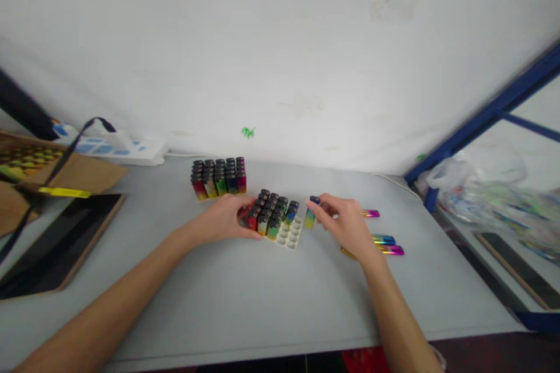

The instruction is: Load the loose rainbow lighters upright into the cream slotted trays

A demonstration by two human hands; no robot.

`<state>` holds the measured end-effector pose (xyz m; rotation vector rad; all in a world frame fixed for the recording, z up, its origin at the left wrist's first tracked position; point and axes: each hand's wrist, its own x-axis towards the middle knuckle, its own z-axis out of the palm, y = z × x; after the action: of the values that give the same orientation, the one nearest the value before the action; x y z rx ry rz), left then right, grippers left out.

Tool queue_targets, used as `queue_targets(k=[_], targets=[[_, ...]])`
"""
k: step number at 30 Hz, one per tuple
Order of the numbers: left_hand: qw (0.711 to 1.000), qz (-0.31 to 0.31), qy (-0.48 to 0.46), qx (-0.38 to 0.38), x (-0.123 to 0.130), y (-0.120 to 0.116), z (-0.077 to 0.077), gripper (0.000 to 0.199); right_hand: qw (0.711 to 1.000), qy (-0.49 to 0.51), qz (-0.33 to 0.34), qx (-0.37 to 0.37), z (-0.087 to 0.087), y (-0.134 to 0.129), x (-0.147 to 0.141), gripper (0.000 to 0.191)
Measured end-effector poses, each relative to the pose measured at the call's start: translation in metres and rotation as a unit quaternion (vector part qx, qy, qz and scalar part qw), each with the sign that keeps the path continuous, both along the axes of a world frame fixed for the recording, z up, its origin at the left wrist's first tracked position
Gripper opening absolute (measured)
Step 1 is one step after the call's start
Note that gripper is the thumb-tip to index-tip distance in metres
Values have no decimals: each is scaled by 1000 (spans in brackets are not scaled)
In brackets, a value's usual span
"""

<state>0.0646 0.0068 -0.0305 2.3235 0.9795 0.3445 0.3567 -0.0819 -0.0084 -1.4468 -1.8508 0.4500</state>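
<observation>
Between the fingers of my right hand (343, 220) is an upright blue-green lighter (310, 215), held just right of a white tray (289, 240) with round-bottomed slots. Rows of red, yellow, green and blue lighters (269, 213) with black tops stand in the tray's left part; bare slots show on its right. My left hand (228, 218) is wrapped round the tray's left end, thumb and fingers against the red row. Several shiny lighters (387, 245) in pink, blue and gold lie loose beside and partly under my right hand.
A full block of lighters (219, 179) stands behind, near the wall. At left are a dark tablet-like panel (56, 245), an opened cardboard box (87, 172) and a power strip (140, 152). A blue metal frame (485, 113) and plastic bags (476, 178) border the right side.
</observation>
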Motion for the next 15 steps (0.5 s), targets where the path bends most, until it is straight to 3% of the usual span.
queue_targets(k=[2, 4, 9, 15], targets=[[1000, -4, -6, 4, 0, 0, -1, 53, 995, 59, 52, -62, 1, -4, -3, 43], [1000, -5, -5, 10, 0, 1, -2, 52, 991, 71, 83, -74, 0, -5, -7, 40], [1000, 5, 10, 6, 0, 0, 1, 53, 994, -52, 90, -37, -12, 2, -15, 42], [1000, 7, 12, 0, 0, -2, 4, 53, 988, -125, 86, -13, -20, 9, -26, 39]])
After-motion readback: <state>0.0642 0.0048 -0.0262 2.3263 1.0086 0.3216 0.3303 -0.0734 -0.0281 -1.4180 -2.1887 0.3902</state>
